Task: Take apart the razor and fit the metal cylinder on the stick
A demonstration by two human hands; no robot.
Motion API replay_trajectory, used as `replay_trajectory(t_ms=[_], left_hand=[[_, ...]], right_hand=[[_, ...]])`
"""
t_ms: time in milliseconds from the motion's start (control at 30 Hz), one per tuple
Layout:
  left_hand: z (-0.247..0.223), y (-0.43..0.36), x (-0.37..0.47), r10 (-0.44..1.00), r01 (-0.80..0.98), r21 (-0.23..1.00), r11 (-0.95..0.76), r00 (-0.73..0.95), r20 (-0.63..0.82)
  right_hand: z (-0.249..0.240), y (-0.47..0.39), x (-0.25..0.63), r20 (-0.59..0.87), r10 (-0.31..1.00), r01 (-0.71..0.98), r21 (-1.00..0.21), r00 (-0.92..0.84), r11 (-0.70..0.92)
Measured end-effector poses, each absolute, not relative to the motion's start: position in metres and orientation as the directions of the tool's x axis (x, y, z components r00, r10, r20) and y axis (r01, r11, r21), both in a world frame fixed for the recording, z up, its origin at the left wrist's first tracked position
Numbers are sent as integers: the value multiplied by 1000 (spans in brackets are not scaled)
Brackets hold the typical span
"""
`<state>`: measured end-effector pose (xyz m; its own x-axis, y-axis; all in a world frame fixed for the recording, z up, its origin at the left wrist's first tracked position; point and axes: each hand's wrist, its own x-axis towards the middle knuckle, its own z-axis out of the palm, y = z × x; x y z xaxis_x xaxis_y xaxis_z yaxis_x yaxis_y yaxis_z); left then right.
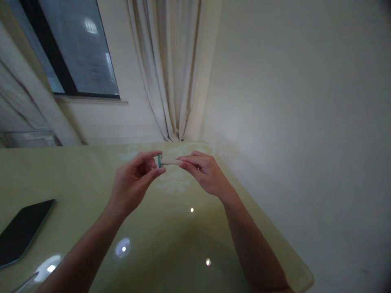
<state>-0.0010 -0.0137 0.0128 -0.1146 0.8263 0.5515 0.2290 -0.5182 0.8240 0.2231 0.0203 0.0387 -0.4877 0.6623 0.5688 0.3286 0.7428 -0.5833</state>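
Observation:
Above the table, my two hands hold a small T-shaped thing between them. My left hand (134,175) pinches its narrow green crosspiece (159,160) between thumb and index finger, one at each end. The pale, thin stick (171,162) runs from the green piece to the right. Around the stick's right end, my right hand (204,169) is closed, with thumb and fingers pressed together. That end is hidden in the fingers. Whether the green piece and the stick are joined, I cannot tell.
A dark flat tablet (23,232) lies on the glossy yellow-green table (171,244) at the left. Near the lower left corner is a thin, slender object (26,283), partly cut off. Along the table's right side stands a pale wall (290,122); a curtain (171,69) hangs behind.

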Motion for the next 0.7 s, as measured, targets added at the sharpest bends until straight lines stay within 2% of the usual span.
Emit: replay_trajectory(t_ms=[700], left_hand=[[10,-14,-2,826,241,807,-539,-38,563]], right_hand=[[38,27,233,535,677,256,-656,-505,710]])
